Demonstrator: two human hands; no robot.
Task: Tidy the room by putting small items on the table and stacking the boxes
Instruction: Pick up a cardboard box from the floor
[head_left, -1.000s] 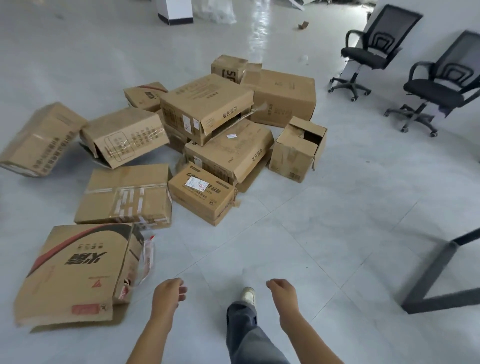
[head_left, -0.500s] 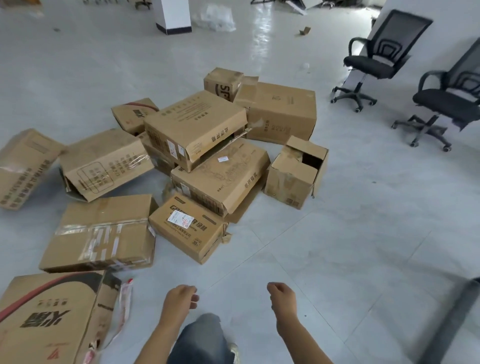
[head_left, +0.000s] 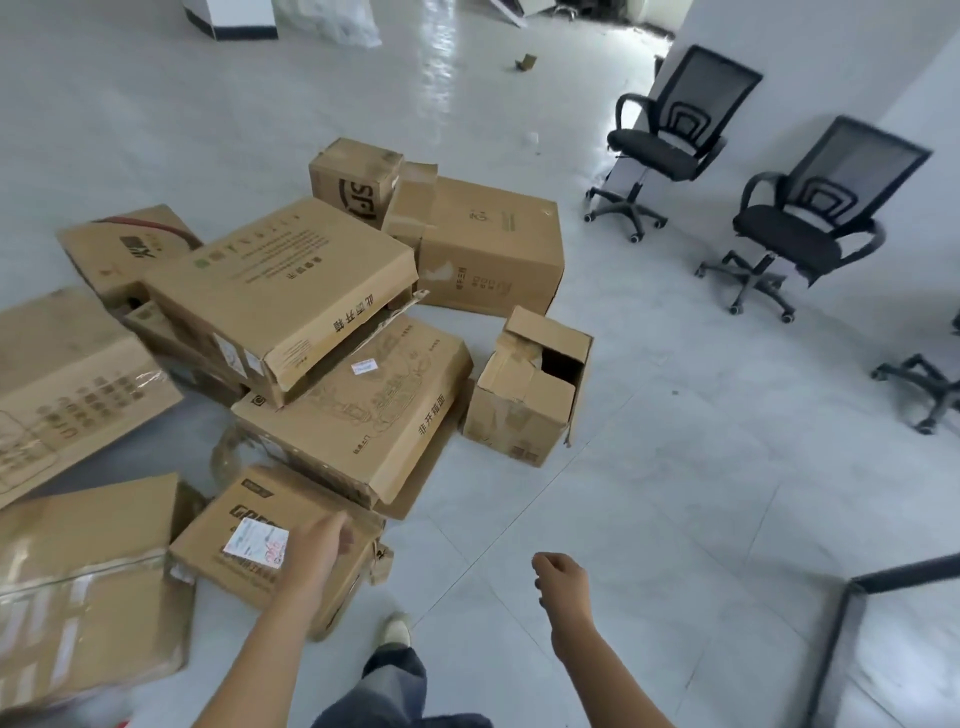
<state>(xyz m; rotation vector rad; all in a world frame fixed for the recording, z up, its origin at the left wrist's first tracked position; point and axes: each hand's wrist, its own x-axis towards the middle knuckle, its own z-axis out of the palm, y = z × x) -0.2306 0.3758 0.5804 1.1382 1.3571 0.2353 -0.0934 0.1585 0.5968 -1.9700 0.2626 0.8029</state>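
Note:
Several brown cardboard boxes lie scattered on the grey tiled floor. My left hand (head_left: 322, 545) hovers with loosely curled fingers over a small flat box with a white label (head_left: 249, 551) at the near edge of the pile; it holds nothing. My right hand (head_left: 563, 582) hangs loosely curled over bare floor, also empty. Behind the small box a flat box (head_left: 374, 410) leans under a larger flat box (head_left: 280, 291). A small cube box with open flaps (head_left: 524, 395) stands to the right. A big box (head_left: 488, 249) and a small printed box (head_left: 353, 182) sit at the back.
Two black mesh office chairs (head_left: 665, 140) (head_left: 810, 228) stand at the right by a white wall. A black metal table leg (head_left: 841, 644) is at the lower right. More boxes lie at the left (head_left: 67, 384) (head_left: 83, 587). My foot (head_left: 395, 629) is between my arms.
I have stepped closer to the pile, so the boxes look larger and nearer. My left hand has moved forward over the labelled small box. My right hand stays over bare floor.

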